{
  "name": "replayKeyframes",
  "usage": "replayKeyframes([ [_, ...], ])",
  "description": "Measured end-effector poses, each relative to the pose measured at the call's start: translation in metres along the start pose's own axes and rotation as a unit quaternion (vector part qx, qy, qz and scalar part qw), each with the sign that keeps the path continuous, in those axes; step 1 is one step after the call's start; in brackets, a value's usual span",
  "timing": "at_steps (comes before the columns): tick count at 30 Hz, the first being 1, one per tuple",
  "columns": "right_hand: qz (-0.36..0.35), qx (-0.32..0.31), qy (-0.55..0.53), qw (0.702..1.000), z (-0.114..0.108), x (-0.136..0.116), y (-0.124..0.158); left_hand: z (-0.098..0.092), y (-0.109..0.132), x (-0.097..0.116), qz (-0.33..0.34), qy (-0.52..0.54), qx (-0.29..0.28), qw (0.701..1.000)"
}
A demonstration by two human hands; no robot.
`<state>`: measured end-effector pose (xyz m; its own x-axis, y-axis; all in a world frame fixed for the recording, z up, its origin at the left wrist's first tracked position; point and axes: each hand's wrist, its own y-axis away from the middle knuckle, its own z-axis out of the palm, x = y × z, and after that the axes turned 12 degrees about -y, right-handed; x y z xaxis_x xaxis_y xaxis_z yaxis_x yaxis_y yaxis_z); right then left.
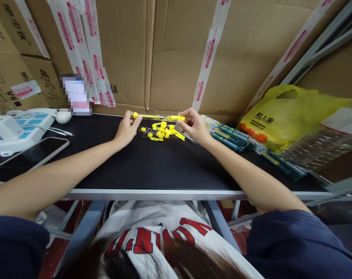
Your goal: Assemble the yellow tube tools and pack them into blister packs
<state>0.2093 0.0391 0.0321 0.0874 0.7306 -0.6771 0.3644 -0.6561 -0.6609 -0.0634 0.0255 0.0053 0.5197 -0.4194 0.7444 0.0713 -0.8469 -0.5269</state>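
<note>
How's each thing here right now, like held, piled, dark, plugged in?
Left grip: closed on the yellow stick
Right grip: closed on its thicker end
Yellow stick: held level
Yellow parts: loosely piled
Flat phone: screen dark
White charger: plugged into the power strip
Green packs: stacked

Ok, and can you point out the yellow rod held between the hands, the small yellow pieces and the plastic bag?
Yellow rod (pixel 157 117), head view: the middle of its length.
Small yellow pieces (pixel 161 135), head view: a piece near the pile's middle.
Plastic bag (pixel 283 118), head view: its front side.
</note>
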Motion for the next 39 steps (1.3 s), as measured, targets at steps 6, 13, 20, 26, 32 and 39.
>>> replayKeyframes([
  [6,-0.08,0.06,0.081,0.992,-0.003,-0.009,-0.002,0.0,0.0,0.001,0.008,-0.007,0.005,1.0],
  [13,-0.057,0.002,0.018,0.998,0.002,0.003,0.001,-0.001,0.0,-0.001,0.008,-0.002,0.005,1.0],
  [20,-0.01,0.003,-0.062,0.998,0.005,0.005,0.001,0.001,0.0,0.0,0.01,0.019,-0.003,1.0],
  [26,-0.056,0.056,0.004,0.997,-0.001,0.003,-0.003,0.002,-0.004,-0.005,0.039,0.056,0.004,0.998],
  [32,-0.117,0.074,0.083,0.987,-0.004,-0.008,-0.002,0.001,-0.004,-0.004,0.043,0.054,0.004,0.998],
  [39,-0.124,0.067,0.112,0.984,-0.004,-0.007,-0.001,0.001,-0.003,-0.003,0.041,0.045,0.012,0.998],
])
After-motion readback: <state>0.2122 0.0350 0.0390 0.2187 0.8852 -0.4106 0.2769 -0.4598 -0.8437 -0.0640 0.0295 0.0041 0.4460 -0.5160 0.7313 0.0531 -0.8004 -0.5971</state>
